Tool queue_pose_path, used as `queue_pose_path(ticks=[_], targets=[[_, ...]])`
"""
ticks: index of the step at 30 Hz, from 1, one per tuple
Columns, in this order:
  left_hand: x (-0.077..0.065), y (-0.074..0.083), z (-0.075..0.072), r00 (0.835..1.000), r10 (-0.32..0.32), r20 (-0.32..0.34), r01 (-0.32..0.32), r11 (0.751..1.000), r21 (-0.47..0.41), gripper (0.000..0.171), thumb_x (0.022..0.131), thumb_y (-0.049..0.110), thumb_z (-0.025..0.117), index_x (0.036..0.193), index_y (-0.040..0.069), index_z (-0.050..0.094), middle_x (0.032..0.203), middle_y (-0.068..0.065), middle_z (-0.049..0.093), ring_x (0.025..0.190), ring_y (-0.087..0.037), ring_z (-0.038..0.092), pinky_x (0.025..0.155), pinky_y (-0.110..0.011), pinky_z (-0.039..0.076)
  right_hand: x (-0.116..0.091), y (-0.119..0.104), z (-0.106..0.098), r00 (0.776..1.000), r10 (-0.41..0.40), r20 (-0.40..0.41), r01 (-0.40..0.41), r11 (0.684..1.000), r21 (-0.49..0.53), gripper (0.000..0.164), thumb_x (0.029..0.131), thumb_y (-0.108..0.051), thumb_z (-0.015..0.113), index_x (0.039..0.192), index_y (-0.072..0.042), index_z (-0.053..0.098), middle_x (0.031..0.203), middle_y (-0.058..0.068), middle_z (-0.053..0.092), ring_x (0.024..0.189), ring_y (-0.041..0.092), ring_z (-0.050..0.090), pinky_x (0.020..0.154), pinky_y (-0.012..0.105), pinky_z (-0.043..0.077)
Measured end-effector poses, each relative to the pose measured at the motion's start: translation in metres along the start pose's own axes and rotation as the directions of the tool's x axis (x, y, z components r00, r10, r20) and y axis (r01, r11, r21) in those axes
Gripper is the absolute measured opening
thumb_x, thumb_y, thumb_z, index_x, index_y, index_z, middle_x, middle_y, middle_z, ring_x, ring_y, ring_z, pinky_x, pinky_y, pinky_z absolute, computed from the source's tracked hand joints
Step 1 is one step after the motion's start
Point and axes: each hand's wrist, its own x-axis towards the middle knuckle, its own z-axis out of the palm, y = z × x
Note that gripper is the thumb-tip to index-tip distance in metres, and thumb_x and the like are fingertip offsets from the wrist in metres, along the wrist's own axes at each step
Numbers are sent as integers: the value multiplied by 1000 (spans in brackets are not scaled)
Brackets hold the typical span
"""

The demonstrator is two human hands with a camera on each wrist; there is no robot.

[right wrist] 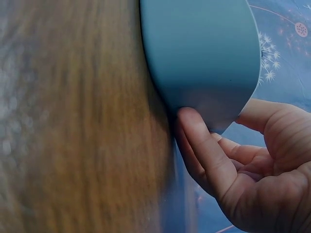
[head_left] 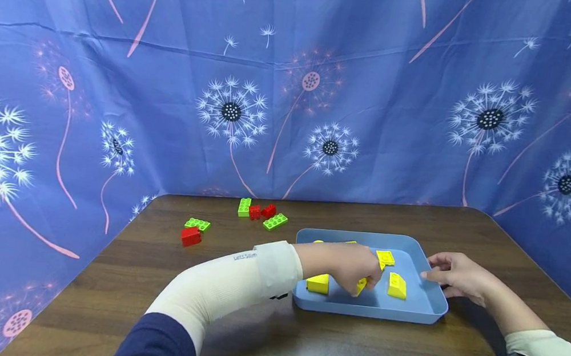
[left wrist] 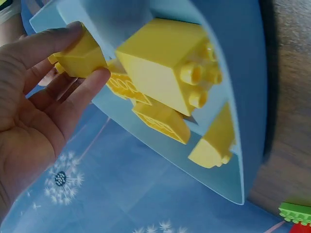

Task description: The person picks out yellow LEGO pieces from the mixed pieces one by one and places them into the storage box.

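My left hand (head_left: 349,267) reaches into a shallow blue tray (head_left: 370,312) and pinches a yellow toy block (left wrist: 83,57) between thumb and fingers. Several other yellow blocks lie in the tray. One large studded yellow block (left wrist: 163,68) shows near the wall in the left wrist view, and a sloped yellow block (head_left: 397,286) sits right of the left hand. At the tray's right end, my right hand (head_left: 464,278) holds the wall, thumb over the rim and fingers against the outside. The left forearm hides part of the tray's left side.
The tray stands on a brown wooden table (head_left: 258,353). Left of it lie a red block (head_left: 190,237) beside a green brick (head_left: 197,224). Farther back are two more green bricks and two red blocks (head_left: 254,212). A blue dandelion-print cloth (head_left: 278,143) hangs behind the table.
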Motion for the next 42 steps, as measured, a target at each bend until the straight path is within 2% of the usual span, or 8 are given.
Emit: queue_pose_path(ticks=[6,17,27,38,42], targets=[[2,5,-2,999,36,29,-37,999,32,21,82,16,78,102,17,72,97,14,65,87,-3,53,79,-12,43,0,-1,1,1000,-4,-1,4,1000,11,61,92,-15,65,129,23,35,108,23,56,92,25,63,76,46,56],[-5,6,2,998,-9,67,9,1000,-8,19,84,13,76,101,19,71,95,14,64,88,-3,52,83,-12,42,0,-2,1,1000,-5,-2,5,1000,11,60,92,-15,66,129,22,36,107,22,57,90,24,63,76,46,56],[-6,4,5,999,2,46,-2,1000,-2,21,81,17,81,99,18,70,90,13,62,86,-4,52,82,-11,41,1,0,1,1000,1,-14,-1,1000,-11,63,91,-17,67,129,22,36,108,22,56,91,24,63,76,46,57],[-8,5,5,999,-18,44,19,1000,-22,25,80,18,81,102,19,70,95,14,64,89,-3,53,85,-11,40,1,-2,1,1000,-5,-7,5,1000,-3,63,92,-16,66,129,23,35,108,23,55,91,24,63,76,47,56],[-11,3,4,1000,-11,29,12,999,-34,24,81,19,81,103,18,70,94,14,63,89,-3,52,82,-11,40,1,-2,0,1000,-5,-8,5,1000,-1,63,91,-16,67,129,23,35,108,23,55,91,24,62,76,46,56]])
